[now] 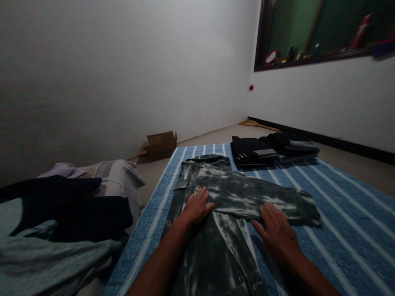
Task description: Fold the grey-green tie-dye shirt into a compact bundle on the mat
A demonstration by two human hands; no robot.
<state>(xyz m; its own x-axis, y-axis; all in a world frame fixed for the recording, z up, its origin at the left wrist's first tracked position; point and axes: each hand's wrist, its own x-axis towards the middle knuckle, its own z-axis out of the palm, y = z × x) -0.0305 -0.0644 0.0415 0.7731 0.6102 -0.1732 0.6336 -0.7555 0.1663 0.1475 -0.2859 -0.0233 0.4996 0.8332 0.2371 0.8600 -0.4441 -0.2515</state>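
A dark grey-green tie-dye jacket (212,250) lies spread on a blue striped cloth, its collar at the far end and a flapped pocket on its left side. One sleeve (253,191) is laid across it, the cuff reaching out to the right. My left hand (197,205) rests flat on the jacket near the inner end of that sleeve, fingers extended. At the sleeve's lower edge, about its middle, my right hand (276,226) touches the fabric with fingers stretched out and thumb apart. The near end of the jacket runs out of view.
Folded black clothes (254,152) sit at the far edge of the striped cloth (348,205). On the left is a heap of dark and grey clothes (77,218). Beyond stand an open cardboard box (162,148) on the floor and a broom (259,124) by the wall.
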